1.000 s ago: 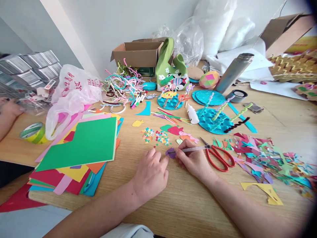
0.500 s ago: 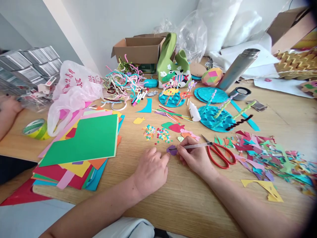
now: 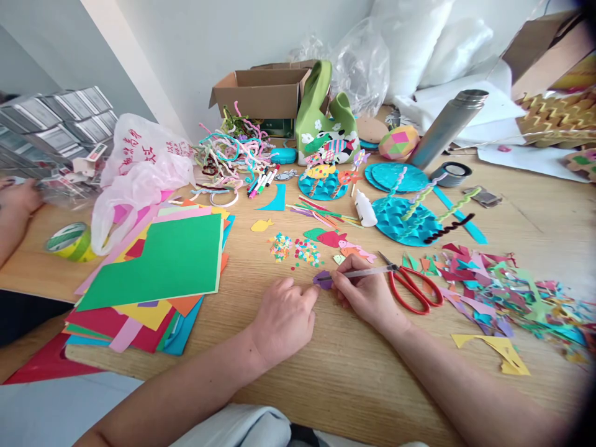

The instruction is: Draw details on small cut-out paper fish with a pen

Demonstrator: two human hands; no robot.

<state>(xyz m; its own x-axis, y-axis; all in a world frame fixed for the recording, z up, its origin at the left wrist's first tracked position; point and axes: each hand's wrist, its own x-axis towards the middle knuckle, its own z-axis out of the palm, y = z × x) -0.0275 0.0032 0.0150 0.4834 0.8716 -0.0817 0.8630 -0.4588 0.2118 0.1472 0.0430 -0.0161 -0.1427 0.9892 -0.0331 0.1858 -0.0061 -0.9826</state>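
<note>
My right hand [image 3: 365, 288] is closed around a slim pen [image 3: 367, 272] with a clear barrel. Its dark tip rests on a small purple paper cutout [image 3: 322, 279] lying flat on the table. Curled and low, my left hand [image 3: 285, 320] presses the cutout's near edge with a fingertip. Just beyond are a red paper fish [image 3: 331, 238] and other fish cutouts, with two piles of paper dots [image 3: 307, 252] to their left. Red-handled scissors [image 3: 416, 290] lie beside my right hand. A yellow paper fish [image 3: 261, 225] is farther left.
Coloured paper sheets [image 3: 153, 261] are stacked at left, near yellow tape [image 3: 69, 241]. Paper scraps [image 3: 503, 285] spread at right. A white glue bottle [image 3: 365, 210], blue decorated discs [image 3: 405, 223], a metal flask [image 3: 447, 130] and pipe cleaners [image 3: 237, 152] stand behind. Another person's hand [image 3: 18, 195] shows far left.
The view has shifted very slightly. Both hands keep nearly the same place, with the pen tip still on the purple cutout.
</note>
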